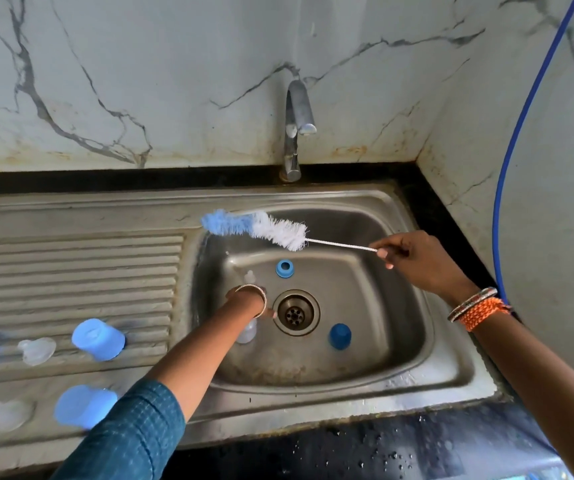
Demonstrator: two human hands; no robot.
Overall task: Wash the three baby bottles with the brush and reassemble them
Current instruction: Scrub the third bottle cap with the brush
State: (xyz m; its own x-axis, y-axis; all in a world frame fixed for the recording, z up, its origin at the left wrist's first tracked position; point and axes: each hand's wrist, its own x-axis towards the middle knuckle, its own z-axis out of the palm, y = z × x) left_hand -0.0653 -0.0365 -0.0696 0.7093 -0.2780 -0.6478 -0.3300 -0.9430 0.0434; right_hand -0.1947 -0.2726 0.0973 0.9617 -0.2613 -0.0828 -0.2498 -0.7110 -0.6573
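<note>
Left of the drain (295, 312), the left hand (248, 299) reached down to a clear bottle (247, 332), grip hidden, while the right hand (413, 258) pinched the brush (258, 229) level above, bristles pointing left.

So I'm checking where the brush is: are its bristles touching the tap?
Apart. The head view shows the brush held by the right hand over the basin, with bare sink rim between its bristles and the tap.
</note>
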